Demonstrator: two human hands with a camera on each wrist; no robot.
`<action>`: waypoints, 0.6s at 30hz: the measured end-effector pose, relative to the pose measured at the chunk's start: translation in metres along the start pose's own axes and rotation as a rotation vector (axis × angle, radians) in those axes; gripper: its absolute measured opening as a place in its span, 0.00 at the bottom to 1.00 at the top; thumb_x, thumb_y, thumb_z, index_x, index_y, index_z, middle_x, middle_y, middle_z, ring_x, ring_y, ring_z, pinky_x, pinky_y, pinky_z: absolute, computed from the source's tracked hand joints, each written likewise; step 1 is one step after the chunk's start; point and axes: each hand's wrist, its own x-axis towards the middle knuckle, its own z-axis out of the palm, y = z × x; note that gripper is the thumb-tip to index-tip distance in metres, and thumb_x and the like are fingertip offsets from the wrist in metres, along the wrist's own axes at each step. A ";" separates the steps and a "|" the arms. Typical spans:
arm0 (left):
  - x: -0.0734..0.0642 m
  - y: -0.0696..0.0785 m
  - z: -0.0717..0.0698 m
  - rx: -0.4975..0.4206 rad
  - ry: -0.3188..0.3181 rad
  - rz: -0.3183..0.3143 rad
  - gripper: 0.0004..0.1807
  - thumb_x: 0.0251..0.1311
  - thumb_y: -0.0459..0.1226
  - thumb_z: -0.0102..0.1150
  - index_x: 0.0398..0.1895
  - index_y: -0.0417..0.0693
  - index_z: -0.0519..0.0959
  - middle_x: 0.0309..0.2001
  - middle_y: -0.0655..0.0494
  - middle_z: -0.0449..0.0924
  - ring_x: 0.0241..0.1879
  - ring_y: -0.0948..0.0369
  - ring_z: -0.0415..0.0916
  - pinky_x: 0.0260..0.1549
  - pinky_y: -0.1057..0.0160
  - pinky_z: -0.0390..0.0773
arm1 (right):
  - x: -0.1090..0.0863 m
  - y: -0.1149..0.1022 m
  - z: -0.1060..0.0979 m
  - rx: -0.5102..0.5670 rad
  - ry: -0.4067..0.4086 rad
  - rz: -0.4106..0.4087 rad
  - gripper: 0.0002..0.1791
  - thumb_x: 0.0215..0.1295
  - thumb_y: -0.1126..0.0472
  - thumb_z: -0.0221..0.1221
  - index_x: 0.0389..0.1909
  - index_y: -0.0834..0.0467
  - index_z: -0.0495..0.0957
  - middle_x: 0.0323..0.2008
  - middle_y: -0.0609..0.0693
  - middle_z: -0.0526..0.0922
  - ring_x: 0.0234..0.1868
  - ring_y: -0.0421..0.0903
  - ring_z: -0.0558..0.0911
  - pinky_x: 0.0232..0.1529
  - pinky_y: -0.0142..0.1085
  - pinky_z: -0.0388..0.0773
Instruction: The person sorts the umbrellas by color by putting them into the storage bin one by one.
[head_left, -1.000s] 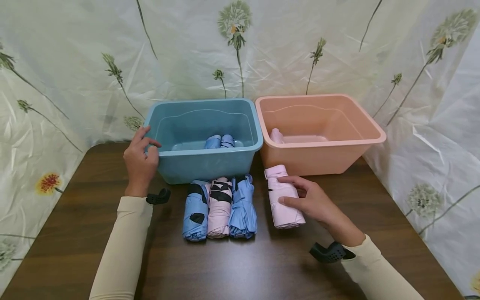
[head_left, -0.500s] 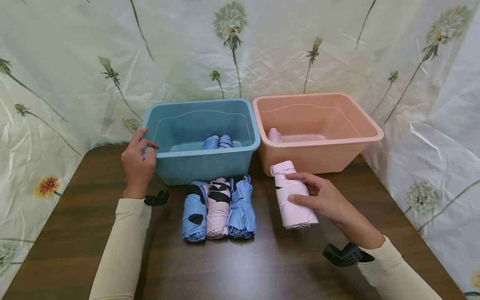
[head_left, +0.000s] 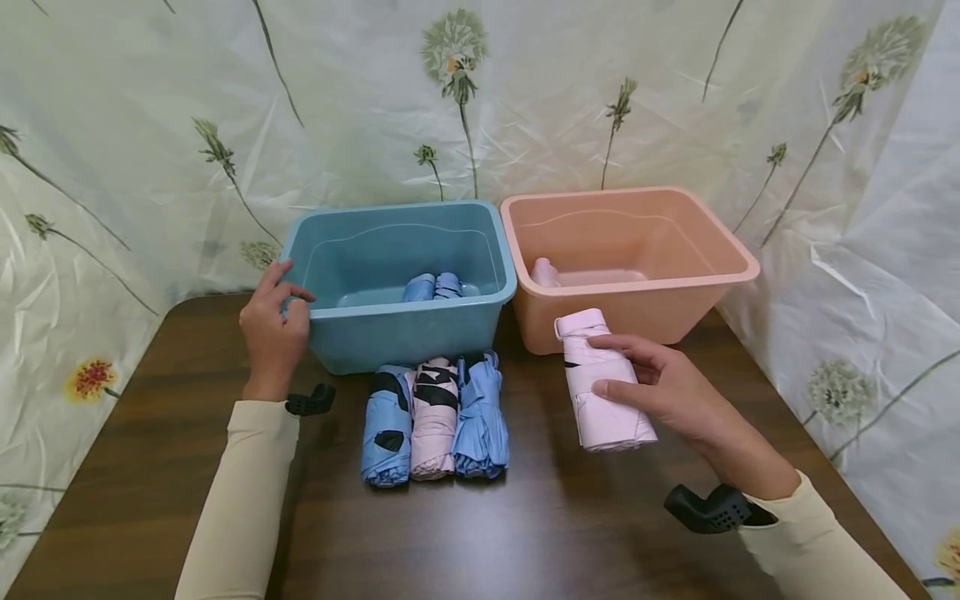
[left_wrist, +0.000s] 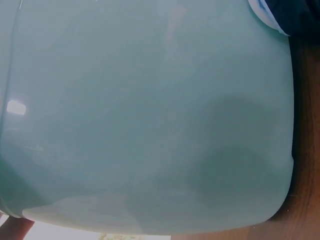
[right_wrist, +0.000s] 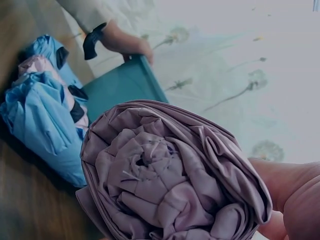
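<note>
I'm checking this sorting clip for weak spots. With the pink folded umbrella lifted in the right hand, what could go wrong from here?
1. The right hand holds the pink umbrella only from one side, so it might slip and fall onto the table.
2. The umbrella is low, level with the pink bin's front wall, and could knock it.
3. The left hand steadies only the blue bin; a bump may shift the pink one.
</note>
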 end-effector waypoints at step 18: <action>0.000 0.000 0.001 0.014 0.000 -0.003 0.18 0.52 0.31 0.39 0.19 0.38 0.82 0.57 0.51 0.78 0.66 0.62 0.66 0.13 0.62 0.49 | -0.002 -0.021 -0.016 -0.054 0.065 -0.043 0.30 0.60 0.62 0.65 0.64 0.54 0.71 0.44 0.54 0.79 0.38 0.47 0.83 0.32 0.44 0.82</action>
